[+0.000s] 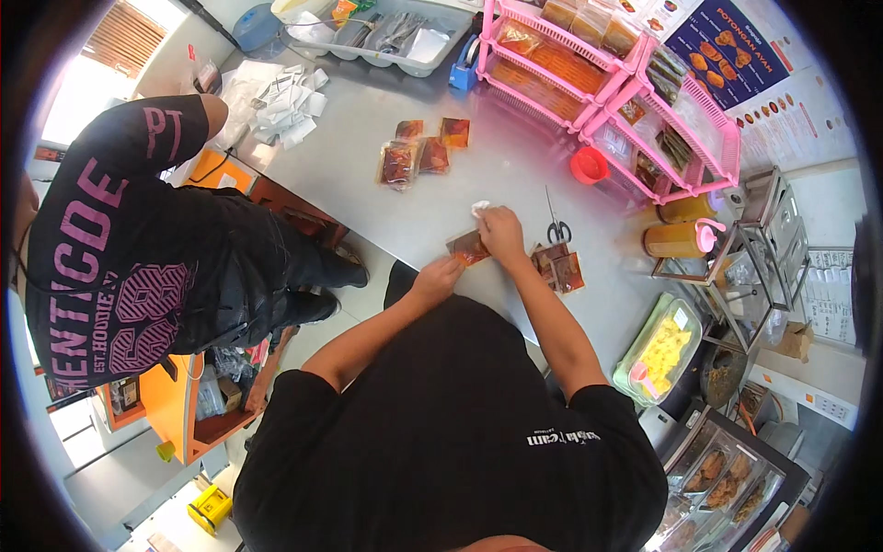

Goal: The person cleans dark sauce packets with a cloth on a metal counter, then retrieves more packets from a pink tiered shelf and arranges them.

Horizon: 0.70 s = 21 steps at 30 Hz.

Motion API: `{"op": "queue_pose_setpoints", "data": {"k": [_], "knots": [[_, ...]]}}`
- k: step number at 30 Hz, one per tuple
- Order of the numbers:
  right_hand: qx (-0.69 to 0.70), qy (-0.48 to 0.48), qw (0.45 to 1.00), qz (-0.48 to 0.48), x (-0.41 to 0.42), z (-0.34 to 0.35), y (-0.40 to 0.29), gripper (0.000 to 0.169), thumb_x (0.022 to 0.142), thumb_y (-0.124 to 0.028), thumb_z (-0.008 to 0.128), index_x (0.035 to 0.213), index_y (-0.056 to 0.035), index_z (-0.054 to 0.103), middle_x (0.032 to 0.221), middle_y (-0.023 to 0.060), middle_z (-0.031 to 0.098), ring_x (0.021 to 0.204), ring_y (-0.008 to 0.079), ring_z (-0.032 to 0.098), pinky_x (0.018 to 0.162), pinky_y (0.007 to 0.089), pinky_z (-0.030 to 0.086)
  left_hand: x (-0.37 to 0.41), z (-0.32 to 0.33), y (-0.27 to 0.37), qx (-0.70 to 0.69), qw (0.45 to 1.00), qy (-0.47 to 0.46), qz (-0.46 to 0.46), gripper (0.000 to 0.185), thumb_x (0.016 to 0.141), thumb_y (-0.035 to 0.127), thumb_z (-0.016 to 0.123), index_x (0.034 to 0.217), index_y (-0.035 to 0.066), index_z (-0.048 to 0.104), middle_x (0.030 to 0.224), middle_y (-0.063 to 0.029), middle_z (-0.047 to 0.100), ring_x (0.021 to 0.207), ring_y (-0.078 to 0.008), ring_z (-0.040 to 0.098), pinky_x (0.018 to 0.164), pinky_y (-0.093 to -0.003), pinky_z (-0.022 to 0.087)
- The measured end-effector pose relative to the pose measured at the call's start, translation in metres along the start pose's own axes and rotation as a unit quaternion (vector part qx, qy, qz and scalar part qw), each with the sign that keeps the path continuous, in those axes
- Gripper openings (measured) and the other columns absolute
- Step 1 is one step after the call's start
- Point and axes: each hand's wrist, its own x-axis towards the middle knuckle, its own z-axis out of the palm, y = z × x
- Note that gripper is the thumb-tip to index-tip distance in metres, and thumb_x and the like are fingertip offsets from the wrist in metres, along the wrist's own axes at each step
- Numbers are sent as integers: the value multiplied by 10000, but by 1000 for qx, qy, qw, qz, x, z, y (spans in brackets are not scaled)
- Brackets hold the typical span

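Observation:
My left hand (439, 280) pinches the near edge of a clear sachet of dark red sauce (470, 246) at the front of the steel table. Over the sachet's far right side is my right hand (502, 236), its fingers closed on a crumpled white tissue (480, 206). Whether those fingers also press on the sachet is hidden. A small pile of similar sachets (567, 273) lies right of my right forearm, with black-handled scissors (558, 231) just beyond. Farther back on the left, several more sauce sachets (398, 164) lie grouped together.
Pink tiered racks (552, 103) of packets stand at the back, a red cup (588, 165) before them. Right are a sauce bottle (679, 239) and a tub of yellow food (668, 352). Paper slips (286, 103) heap at back left. A co-worker (138, 248) stands at left.

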Motion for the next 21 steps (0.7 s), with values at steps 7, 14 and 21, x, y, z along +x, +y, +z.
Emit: {"op": "queue_pose_setpoints", "data": {"k": [7, 14, 21], "knots": [[-77, -125, 989, -31, -5, 2, -29, 155, 865, -127, 694, 980, -113, 798, 900, 119, 749, 835, 339, 664, 817, 452, 506, 2, -4, 4, -2, 999, -34, -30, 202, 806, 30, 646, 1000, 26, 704, 998, -107, 679, 939, -300, 686, 824, -411, 584], [8, 230, 946, 229, -3, -87, 25, 220, 943, -167, 738, 1087, -7, 786, 908, 142, 772, 752, 280, 667, 752, 409, 529, 43, -34, 24, -99, 986, 36, -131, 63, 907, 45, 710, 963, 33, 737, 930, -127, 727, 897, -331, 690, 793, -442, 571], [132, 383, 838, 366, -70, -165, 41, 198, 996, -196, 772, 1071, -13, 774, 758, -69, 580, 681, 36, 471, 608, 230, 382, 150, -36, 84, -230, 959, 116, -117, 60, 913, 72, 753, 953, 30, 764, 953, -131, 744, 920, -347, 694, 814, -459, 569]]}}
